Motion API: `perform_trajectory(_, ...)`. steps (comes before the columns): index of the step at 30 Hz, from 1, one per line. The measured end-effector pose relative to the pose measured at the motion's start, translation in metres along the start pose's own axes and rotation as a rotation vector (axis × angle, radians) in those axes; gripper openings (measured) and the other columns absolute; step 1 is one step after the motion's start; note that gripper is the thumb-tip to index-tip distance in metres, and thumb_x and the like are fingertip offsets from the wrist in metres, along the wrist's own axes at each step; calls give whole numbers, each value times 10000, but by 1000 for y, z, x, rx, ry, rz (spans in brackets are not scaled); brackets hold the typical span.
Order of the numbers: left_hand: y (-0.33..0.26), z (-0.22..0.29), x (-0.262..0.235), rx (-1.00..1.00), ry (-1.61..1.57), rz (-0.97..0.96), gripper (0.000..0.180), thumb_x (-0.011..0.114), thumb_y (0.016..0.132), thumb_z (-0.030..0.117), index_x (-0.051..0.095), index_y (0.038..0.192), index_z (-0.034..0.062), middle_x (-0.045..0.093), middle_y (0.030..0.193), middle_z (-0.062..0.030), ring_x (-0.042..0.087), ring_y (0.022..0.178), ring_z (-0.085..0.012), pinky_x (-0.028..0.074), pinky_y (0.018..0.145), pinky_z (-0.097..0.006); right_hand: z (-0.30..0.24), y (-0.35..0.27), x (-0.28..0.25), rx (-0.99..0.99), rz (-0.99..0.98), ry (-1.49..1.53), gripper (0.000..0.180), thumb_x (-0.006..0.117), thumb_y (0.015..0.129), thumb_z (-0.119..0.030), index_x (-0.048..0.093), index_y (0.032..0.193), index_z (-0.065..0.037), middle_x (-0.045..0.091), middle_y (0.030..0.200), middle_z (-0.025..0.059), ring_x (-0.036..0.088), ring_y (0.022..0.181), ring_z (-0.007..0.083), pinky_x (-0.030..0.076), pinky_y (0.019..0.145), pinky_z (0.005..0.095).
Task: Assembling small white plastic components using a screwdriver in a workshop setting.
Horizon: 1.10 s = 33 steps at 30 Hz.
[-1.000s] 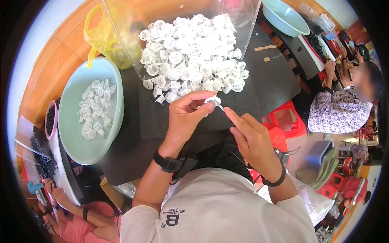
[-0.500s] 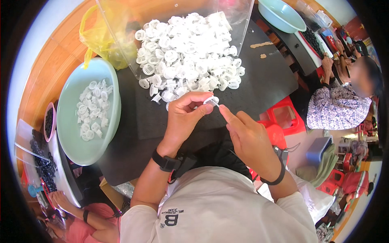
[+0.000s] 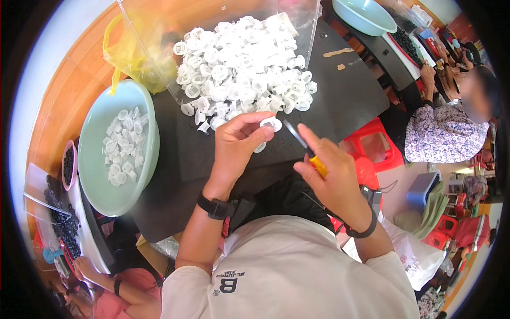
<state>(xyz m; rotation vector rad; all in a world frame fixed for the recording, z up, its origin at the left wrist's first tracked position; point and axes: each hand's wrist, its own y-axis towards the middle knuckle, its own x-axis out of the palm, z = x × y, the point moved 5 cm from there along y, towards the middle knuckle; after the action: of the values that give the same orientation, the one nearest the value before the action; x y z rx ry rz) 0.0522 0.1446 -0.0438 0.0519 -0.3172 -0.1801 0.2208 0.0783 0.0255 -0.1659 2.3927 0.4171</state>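
Note:
My left hand (image 3: 239, 146) pinches a small white plastic ring (image 3: 272, 124) between thumb and fingers, just above the black table (image 3: 345, 95). My right hand (image 3: 329, 175) grips a thin tool with a yellow handle (image 3: 317, 166) and a dark metal tip (image 3: 293, 133) that points toward the ring. Right behind my hands lies a large heap of white plastic rings (image 3: 244, 69). To my left, a pale green bowl (image 3: 101, 175) holds several more white rings.
A yellow plastic bag (image 3: 133, 53) and a clear sheet stand behind the heap. A second green bowl (image 3: 366, 13) sits at the far right. A person in a patterned shirt (image 3: 441, 133) sits to the right near a red stool (image 3: 372, 149). Trays of small dark parts (image 3: 58, 212) lie at left.
My right hand has pulled back from the ring, and the tool's yellow handle and dark tip now show. The left hand stays put with the ring.

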Motion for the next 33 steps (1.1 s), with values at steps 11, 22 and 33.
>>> perform_trajectory(11,-3,4,6,76,-133,-92,326,676,817,-32,622,1137,0,659,1104,-116,630,956,-148,517,835,-289,29,46,32,65,99,575,509,679,792,14,548,1281,-35,616,904,133,589,773,193,465,725,283)
perform_trajectory(22,-2,-1,2,5,-77,-16,341,682,821,-33,612,1152,8,661,1056,-81,625,957,-145,514,846,-286,4,5,6,-75,36,-90,441,616,842,-10,580,1267,-120,475,715,90,482,545,244,404,502,348)
perform_trajectory(33,-2,-1,0,52,0,-57,356,659,819,-72,609,1162,8,627,1177,-130,618,987,-152,507,867,-295,2,-2,14,-106,-1,-235,501,620,852,-36,526,1328,-163,452,736,74,522,556,252,418,462,367)
